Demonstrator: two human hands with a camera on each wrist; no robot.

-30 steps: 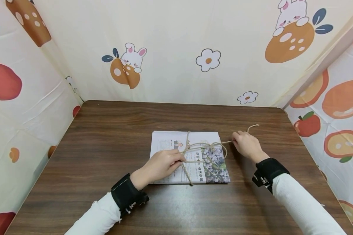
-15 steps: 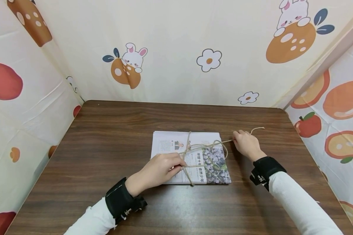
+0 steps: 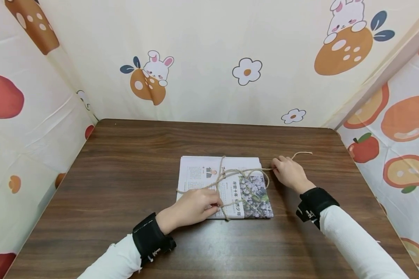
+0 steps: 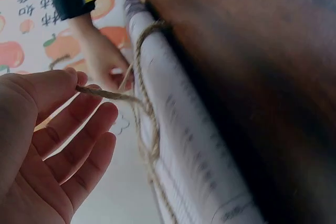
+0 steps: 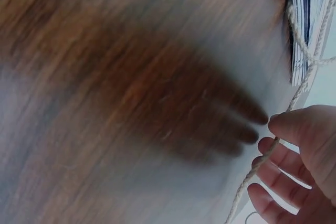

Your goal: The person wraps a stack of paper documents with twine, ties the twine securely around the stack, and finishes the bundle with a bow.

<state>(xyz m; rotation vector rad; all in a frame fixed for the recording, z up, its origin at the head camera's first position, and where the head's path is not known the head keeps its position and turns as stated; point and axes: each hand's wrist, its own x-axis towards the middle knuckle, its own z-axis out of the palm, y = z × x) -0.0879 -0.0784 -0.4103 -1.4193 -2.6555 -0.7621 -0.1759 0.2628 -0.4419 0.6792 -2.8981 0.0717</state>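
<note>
A folded stack of newspaper (image 3: 195, 170) lies on the table, with tan twine (image 3: 234, 171) wrapped round it and crossing on top. My left hand (image 3: 197, 205) is over the near left part of the stack and pinches one twine end between thumb and forefinger. In the left wrist view that twine (image 4: 107, 94) runs from the fingertips to the crossing on the paper. Just right of the stack, my right hand (image 3: 289, 172) pinches the other end, its loose tip poking out beyond the fingers. The right wrist view has the twine (image 5: 296, 98) stretched from the stack to thumb and forefinger.
The brown wood-grain table (image 3: 132, 155) reaches back to a cream cloth wall (image 3: 202, 104) printed with rabbits and flowers. Fruit-patterned cloth (image 3: 401, 143) hangs at the right side, and more printed cloth (image 3: 38, 124) at the left.
My left hand has drawn its twine end down toward the near edge of the stack. The right hand has shifted only slightly, still pinching its end.
</note>
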